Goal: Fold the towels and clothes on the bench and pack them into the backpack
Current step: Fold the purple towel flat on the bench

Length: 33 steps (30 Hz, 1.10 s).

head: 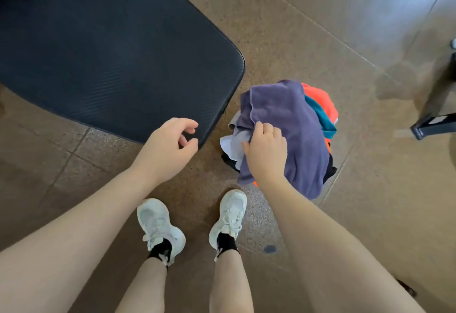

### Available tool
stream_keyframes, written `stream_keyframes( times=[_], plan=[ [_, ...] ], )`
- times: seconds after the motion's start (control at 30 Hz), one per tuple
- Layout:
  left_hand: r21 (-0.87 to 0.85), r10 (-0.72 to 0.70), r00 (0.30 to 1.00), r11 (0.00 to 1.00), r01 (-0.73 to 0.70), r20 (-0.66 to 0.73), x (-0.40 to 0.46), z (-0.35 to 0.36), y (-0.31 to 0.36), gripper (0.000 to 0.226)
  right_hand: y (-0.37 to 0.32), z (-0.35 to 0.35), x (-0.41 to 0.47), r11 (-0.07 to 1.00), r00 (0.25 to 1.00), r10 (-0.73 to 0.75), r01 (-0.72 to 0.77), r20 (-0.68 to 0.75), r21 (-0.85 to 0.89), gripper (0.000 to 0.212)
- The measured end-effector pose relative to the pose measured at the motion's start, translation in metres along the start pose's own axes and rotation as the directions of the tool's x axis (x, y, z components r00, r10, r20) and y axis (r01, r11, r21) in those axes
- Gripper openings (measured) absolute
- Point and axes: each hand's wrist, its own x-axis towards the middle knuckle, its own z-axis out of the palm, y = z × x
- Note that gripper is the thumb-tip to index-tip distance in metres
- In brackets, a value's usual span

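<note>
I can read no words, numbers or brand marks anywhere I look. A pale patch sits on the foot of the black stand (pixel 434 122) at the right edge; it may be a label, but it is too small and blurred for me to make out any letters. A small white bit shows at the edge of the orange cloth (pixel 320 98), and I cannot tell whether it carries print.
</note>
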Motion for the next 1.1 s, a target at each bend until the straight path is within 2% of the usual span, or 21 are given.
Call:
stream_keyframes(
  times=[0.03,0.07,0.1,0.13,0.23,0.3,0.37,0.47,0.63,0.77,0.87,0.93,1.03,1.1],
  plan=[
    [-0.012,0.005,1.0,1.0,-0.005,-0.011,0.002,0.003,-0.001,0.032,0.001,0.002,0.004,0.999,0.998,0.017,-0.02,-0.067,-0.034,0.028],
    [-0.028,0.004,1.0,1.0,-0.005,-0.021,0.003,0.005,-0.002,0.03,0.003,0.0,0.008,0.999,0.997,0.039,-0.04,-0.067,-0.004,0.019],
    [-0.042,0.002,1.0,0.999,-0.003,-0.028,0.003,0.006,-0.001,0.029,0.006,0.0,0.012,0.993,0.996,0.07,-0.065,-0.05,0.101,0.013],
    [-0.053,-0.001,0.999,0.999,-0.001,-0.033,0.004,0.007,0.001,0.029,0.008,-0.004,0.012,0.961,0.993,0.117,-0.113,0.0,0.254,0.015],
    [-0.074,-0.008,1.0,0.997,0.007,-0.017,0.002,0.004,0.016,0.03,0.017,-0.027,0.0,0.737,0.977,0.214,-0.177,0.023,0.652,0.014],
    [-0.073,0.004,1.0,0.997,-0.003,0.006,-0.001,-0.001,0.034,0.031,0.024,-0.051,-0.012,0.562,0.972,0.229,-0.171,0.047,0.809,0.013],
    [-0.068,0.046,0.999,0.997,-0.045,0.023,-0.006,-0.007,0.058,0.033,0.035,-0.079,-0.026,0.4,0.976,0.203,-0.16,0.083,0.902,0.025],
    [-0.078,0.149,0.988,0.986,-0.145,0.044,-0.021,-0.022,0.097,0.038,0.052,-0.137,-0.054,0.247,0.985,0.115,-0.156,0.131,0.956,0.031],
    [-0.154,0.435,0.889,0.897,-0.414,0.145,-0.064,-0.051,0.168,0.045,0.064,-0.249,-0.105,0.147,0.984,-0.126,-0.108,0.127,0.983,0.023],
    [-0.141,0.3,0.94,0.95,-0.279,0.159,-0.104,-0.078,0.194,0.012,0.056,-0.311,-0.128,0.171,0.96,-0.268,-0.039,0.085,0.984,0.026],
    [-0.11,0.252,0.965,0.964,-0.244,0.07,-0.127,-0.111,0.185,0.009,0.044,-0.332,-0.128,0.151,0.965,-0.249,-0.047,0.084,0.987,0.021],
    [-0.079,0.238,0.97,0.969,-0.234,0.041,-0.14,-0.14,0.175,0.013,0.034,-0.338,-0.127,0.127,0.948,-0.298,-0.079,0.114,0.989,0.018],
    [-0.073,0.216,0.976,0.974,-0.214,0.02,-0.155,-0.185,0.153,0.017,0.005,-0.339,-0.126,0.021,0.912,-0.376,-0.17,0.165,0.985,0.013],
    [-0.064,0.213,0.977,0.975,-0.212,0.008,-0.157,-0.214,0.132,0.015,-0.022,-0.336,-0.122,0.031,0.927,-0.341,-0.152,0.154,0.988,0.009]
  ],
)
